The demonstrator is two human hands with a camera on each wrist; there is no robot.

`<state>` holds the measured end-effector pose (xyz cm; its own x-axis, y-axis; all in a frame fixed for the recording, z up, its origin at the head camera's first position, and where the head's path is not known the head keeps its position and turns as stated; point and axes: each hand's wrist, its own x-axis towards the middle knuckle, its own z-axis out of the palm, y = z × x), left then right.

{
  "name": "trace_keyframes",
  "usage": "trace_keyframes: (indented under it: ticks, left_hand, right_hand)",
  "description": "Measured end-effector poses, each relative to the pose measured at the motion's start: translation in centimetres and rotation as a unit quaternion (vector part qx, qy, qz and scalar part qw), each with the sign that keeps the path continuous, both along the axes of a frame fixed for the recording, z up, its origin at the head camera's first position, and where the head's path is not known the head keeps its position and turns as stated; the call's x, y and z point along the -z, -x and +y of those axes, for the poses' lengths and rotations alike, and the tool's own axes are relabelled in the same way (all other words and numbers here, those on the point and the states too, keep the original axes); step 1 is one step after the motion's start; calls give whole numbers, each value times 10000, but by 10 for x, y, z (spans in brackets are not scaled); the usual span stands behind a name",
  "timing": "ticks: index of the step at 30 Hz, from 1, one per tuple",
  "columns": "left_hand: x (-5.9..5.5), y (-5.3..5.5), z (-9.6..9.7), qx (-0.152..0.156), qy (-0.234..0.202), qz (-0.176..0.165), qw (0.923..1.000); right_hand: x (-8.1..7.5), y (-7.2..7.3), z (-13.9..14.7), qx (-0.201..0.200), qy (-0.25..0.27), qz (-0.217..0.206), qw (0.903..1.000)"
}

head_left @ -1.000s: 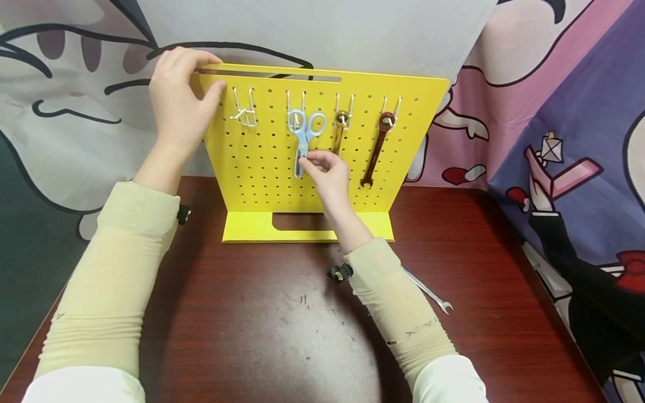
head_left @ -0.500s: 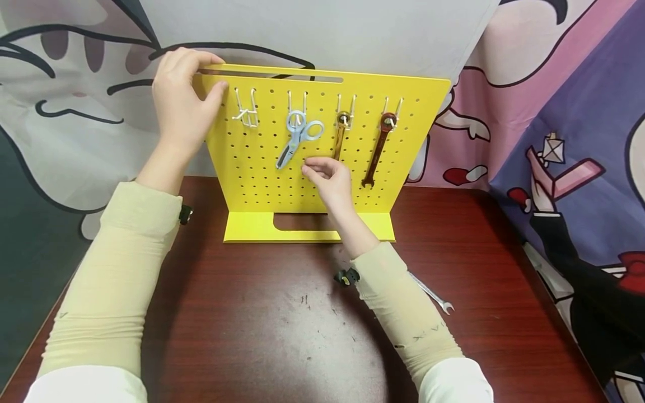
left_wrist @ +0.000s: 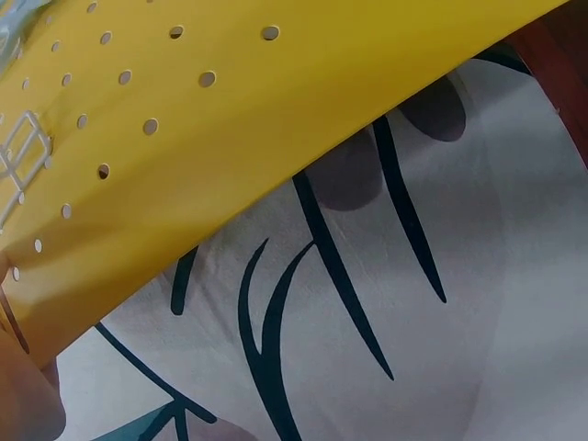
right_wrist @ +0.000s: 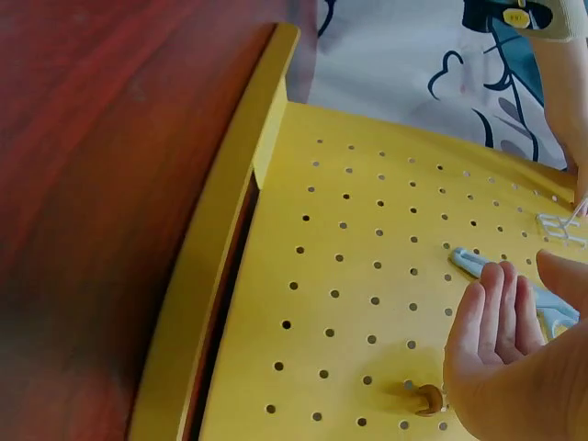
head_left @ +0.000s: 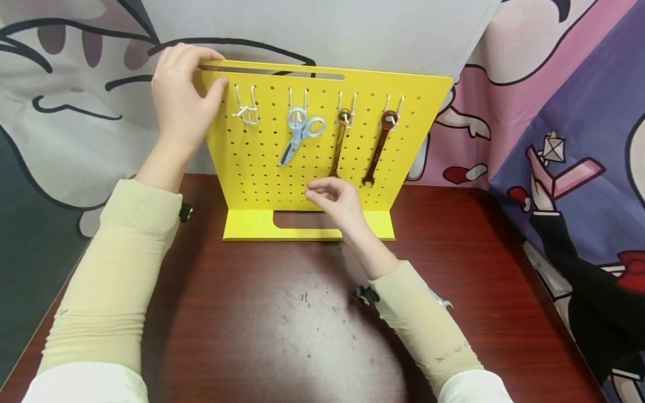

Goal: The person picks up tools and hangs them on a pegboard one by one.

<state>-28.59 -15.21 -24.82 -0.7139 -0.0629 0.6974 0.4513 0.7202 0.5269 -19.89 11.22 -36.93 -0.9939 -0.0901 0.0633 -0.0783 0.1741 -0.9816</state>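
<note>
My left hand [head_left: 181, 98] grips the upper left corner of a yellow pegboard [head_left: 307, 173], fingers over the top edge and thumb on the front. Light blue scissors [head_left: 297, 134] hang by one finger loop from a white hook, blades slanting down to the left. Below them my right hand [head_left: 340, 204] is apart from the board's tools, its fingers loosely bent and holding nothing. A gold-coloured wrench [head_left: 338, 145] and a dark red wrench [head_left: 379, 146] hang on hooks to the right. In the right wrist view the scissors [right_wrist: 551, 303] are partly behind the hand.
A bare white hook [head_left: 247, 109] is at the board's upper left. On the dark red-brown table [head_left: 282, 313] lies a silver wrench [head_left: 442, 300], mostly hidden by the right sleeve. A printed cloth [head_left: 378, 33] hangs behind the board.
My right hand has let go of the scissors' blades and moved down and slightly right. The scissors have swung left on their hook. My left hand keeps its grip on the corner.
</note>
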Motion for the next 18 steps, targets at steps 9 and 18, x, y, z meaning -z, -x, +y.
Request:
trace_keyframes:
  ticks: [9,18]
  left_hand:
    - [0,0,0,-7,66,34,10000]
    - [1,0,-1,23,50,80,10000]
  right_hand:
    - [9,-27,25,-231,-630,-168,9976]
    - [25,-49,63,-135,-1245,-135,9920]
